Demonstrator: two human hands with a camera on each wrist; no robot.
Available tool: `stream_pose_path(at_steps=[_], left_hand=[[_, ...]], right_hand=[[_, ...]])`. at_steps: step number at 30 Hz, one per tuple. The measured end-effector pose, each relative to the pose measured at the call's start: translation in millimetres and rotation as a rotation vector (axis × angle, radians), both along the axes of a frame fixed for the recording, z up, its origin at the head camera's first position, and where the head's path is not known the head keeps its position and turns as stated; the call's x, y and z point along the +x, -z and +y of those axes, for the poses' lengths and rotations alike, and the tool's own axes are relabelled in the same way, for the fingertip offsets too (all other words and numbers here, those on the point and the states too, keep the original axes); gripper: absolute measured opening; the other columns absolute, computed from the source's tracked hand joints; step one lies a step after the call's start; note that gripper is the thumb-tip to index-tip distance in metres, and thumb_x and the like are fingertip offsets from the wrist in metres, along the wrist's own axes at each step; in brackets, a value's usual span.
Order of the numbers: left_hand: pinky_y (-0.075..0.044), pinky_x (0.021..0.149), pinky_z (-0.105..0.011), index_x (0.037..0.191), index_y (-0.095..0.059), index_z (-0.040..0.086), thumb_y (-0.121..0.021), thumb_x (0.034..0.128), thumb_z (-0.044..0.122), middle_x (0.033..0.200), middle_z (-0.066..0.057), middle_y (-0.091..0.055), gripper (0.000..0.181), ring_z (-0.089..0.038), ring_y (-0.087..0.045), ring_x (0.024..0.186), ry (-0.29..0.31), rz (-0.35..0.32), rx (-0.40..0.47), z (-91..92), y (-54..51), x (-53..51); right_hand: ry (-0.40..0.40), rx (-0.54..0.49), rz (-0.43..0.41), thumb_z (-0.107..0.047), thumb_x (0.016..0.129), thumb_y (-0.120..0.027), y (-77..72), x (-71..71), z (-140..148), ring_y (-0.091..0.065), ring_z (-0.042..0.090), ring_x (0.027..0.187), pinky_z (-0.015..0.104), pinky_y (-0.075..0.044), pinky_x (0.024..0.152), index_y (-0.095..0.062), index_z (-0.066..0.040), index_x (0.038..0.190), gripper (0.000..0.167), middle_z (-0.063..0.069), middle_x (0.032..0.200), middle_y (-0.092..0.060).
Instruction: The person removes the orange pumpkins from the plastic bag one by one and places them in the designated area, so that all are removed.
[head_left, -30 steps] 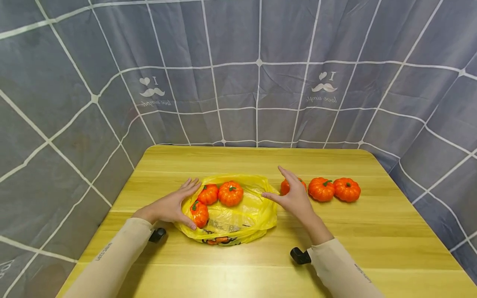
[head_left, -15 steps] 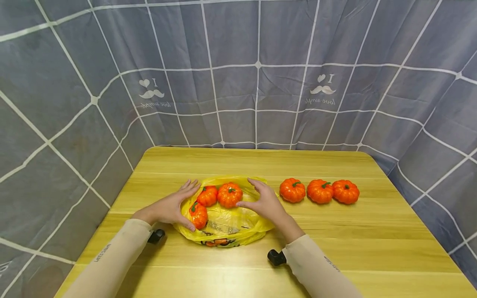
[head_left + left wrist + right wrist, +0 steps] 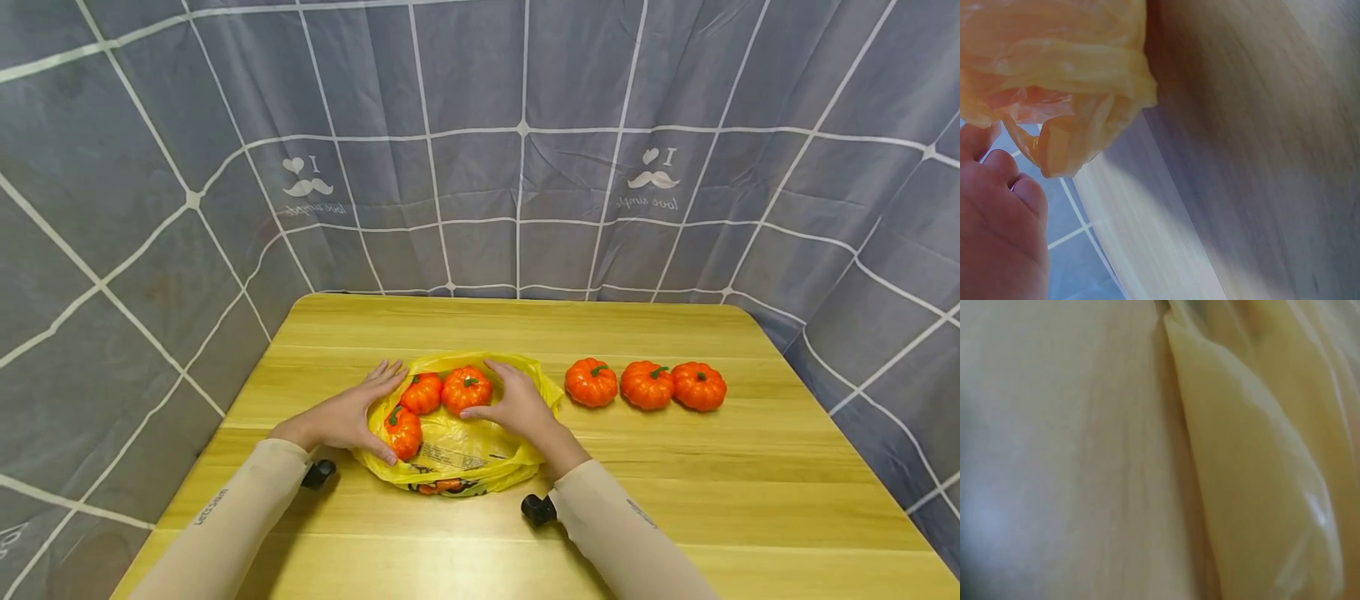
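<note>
A yellow plastic bag lies with its mouth spread wide. Inside it are three orange pumpkins: one at the right, one at the back left and one at the front left. My left hand rests against the bag's left rim, thumb and fingers spread wide apart. My right hand reaches over the bag's right side, thumb and fingers spread around the right-hand pumpkin; firm contact cannot be made out. The left wrist view shows curled fingertips below the crumpled bag.
Three more pumpkins stand in a row on the table right of the bag: the nearest, the middle one and the farthest. The wooden table has a grey gridded curtain behind and at both sides.
My right hand has moved left from beside the row of pumpkins into the bag, up to the right-hand pumpkin, slowing lately. The left hand and all pumpkins have stayed in place.
</note>
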State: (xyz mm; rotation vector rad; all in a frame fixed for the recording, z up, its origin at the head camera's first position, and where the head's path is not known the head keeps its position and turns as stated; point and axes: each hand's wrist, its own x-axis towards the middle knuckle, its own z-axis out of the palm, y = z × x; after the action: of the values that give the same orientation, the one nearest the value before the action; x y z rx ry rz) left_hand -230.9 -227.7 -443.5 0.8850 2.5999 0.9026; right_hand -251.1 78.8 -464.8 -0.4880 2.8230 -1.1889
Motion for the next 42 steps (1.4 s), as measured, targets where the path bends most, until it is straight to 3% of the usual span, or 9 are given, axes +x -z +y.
stream_pose_path(at_steps=[10, 25, 42], left_hand=[[-0.008, 0.115, -0.066, 0.162, -0.017, 0.006, -0.094, 0.0623, 0.05, 0.168, -0.013, 0.001, 0.134, -0.039, 0.007, 0.151, 0.009, -0.002, 0.007, 1.3, -1.3, -0.3], [-0.009, 0.115, -0.065, 0.161, -0.016, 0.005, -0.094, 0.0619, 0.051, 0.168, -0.011, 0.002, 0.134, -0.041, 0.006, 0.151, 0.0, 0.008, -0.005, -0.2, -1.8, -0.8], [-0.009, 0.115, -0.067, 0.161, -0.016, 0.005, -0.094, 0.0628, 0.05, 0.168, -0.013, 0.0, 0.133, -0.041, 0.007, 0.151, -0.005, -0.004, 0.001, -1.7, -0.2, -0.4]], right_hand=[[-0.021, 0.014, -0.035, -0.04, 0.073, -0.091, 5.5, -3.8, -8, -0.041, 0.037, 0.139, 0.049, -0.035, 0.113, -0.042, -0.003, 0.153, 0.101, 0.018, 0.153, -0.044], [-0.034, -0.004, -0.018, -0.041, 0.075, -0.09, 9.4, -2.9, -10, -0.047, 0.034, 0.135, 0.049, -0.038, 0.11, -0.044, -0.006, 0.152, 0.096, 0.014, 0.148, -0.049], [-0.044, -0.049, 0.013, -0.043, 0.073, -0.09, -10.0, 11.1, 4, -0.047, 0.034, 0.136, 0.049, -0.04, 0.109, -0.046, -0.006, 0.151, 0.096, 0.014, 0.149, -0.049]])
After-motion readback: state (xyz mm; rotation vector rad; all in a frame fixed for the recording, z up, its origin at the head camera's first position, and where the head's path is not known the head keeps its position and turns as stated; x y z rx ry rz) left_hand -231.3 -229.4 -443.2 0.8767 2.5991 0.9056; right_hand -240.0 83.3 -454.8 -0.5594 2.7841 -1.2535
